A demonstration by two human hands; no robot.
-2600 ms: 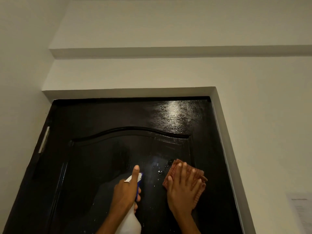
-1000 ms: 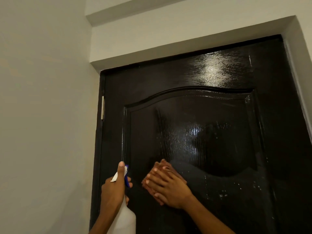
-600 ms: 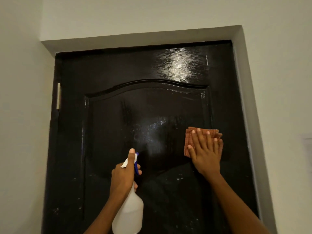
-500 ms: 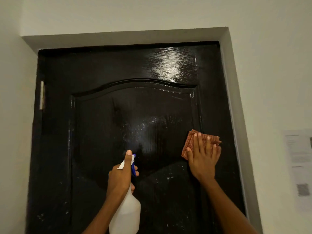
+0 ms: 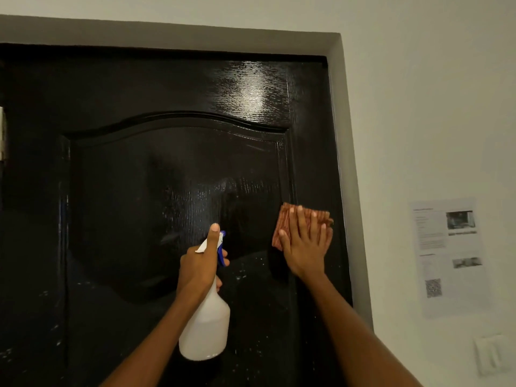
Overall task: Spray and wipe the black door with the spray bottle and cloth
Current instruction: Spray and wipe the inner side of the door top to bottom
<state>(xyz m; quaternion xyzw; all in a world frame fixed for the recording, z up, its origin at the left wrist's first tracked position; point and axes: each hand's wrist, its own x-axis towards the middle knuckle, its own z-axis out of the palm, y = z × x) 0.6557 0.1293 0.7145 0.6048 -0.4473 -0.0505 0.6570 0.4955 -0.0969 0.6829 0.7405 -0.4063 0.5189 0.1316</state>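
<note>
Black door (image 5: 167, 177): fills the left and centre of the frame, glossy, with a raised arched panel; a bright reflection sits at its upper right and pale specks mark its lower half. White wall (image 5: 418, 107): occupies the right of the frame and the strip above the door. Printed sheet (image 5: 449, 255): fixed to the wall at right, text too blurred to read. Wall switch (image 5: 492, 354): lower right corner. Spray bottle (image 5: 205, 328): translucent white body, blue trigger, lower centre, held upright in front of the door with the nozzle toward the panel. Left hand (image 5: 199, 270): fingers curled round the bottle neck, index finger extended along the top of the head. Right hand (image 5: 305, 247): flat, fingers straight, pressing the cloth against the door. Cloth (image 5: 284, 222): reddish-brown, folded, lying on the panel's right edge, right of centre.
</note>
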